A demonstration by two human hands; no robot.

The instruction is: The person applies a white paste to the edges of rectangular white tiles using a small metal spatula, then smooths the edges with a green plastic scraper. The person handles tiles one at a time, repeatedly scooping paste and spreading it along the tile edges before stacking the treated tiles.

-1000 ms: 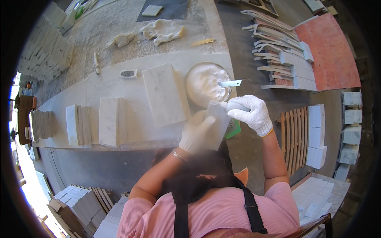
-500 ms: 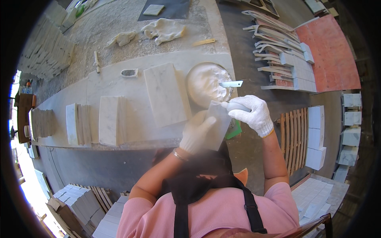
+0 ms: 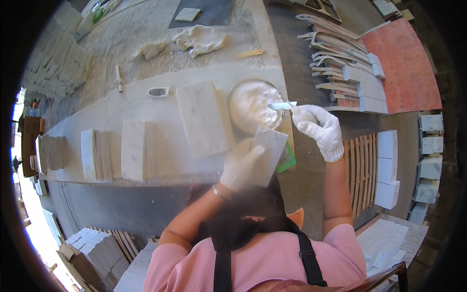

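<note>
Right gloved hand point(image 3: 318, 130) has lifted slightly, clamped on a small white-bladed putty knife point(image 3: 283, 105) dipping into the round bowl of white paste point(image 3: 253, 104). Left gloved hand point(image 3: 241, 164) grips a grey rectangular marble tile point(image 3: 270, 153), just below the bowl.

No packages, labels, signs or screens

From twelve o'clock round to six, the bench and floor carry only bare stone tiles, rags and a bowl of white paste; nothing shows a wrapper, a printed tag, a board or a display anywhere in the head view.
</note>
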